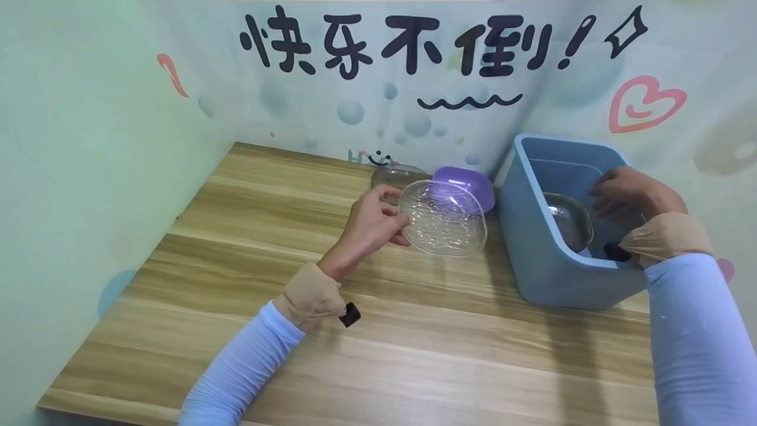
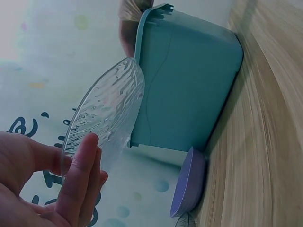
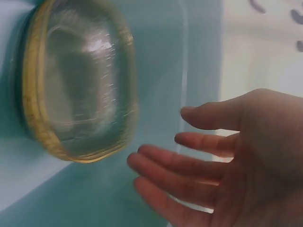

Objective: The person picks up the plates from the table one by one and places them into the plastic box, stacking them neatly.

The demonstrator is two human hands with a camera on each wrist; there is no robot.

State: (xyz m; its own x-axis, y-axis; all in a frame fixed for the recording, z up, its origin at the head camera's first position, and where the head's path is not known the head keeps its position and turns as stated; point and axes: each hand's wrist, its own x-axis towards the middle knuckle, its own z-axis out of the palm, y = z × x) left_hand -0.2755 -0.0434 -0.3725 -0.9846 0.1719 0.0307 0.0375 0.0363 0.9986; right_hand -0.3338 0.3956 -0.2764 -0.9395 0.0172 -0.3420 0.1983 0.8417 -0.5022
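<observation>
My left hand (image 1: 374, 222) pinches the edge of a clear ribbed plastic dish (image 1: 445, 222), thumb on one face and fingers on the other, as the left wrist view also shows. The dish hangs tilted above the table. My right hand (image 1: 630, 192) reaches inside a blue bin (image 1: 526, 260), fingers spread and holding nothing. In the right wrist view those fingertips (image 3: 137, 161) are beside a dark clear dish with a gold-tinted rim (image 3: 83, 90). That dish (image 1: 569, 222) rests inside the bin, toward its left wall.
Against the back wall sit a purple dish (image 1: 467, 180) and a greyish clear dish (image 1: 399, 174), both partly behind the held dish and left hand. The bin stands at the right of the wooden table (image 1: 266, 195). A printed cloth (image 1: 331, 118) covers the back wall.
</observation>
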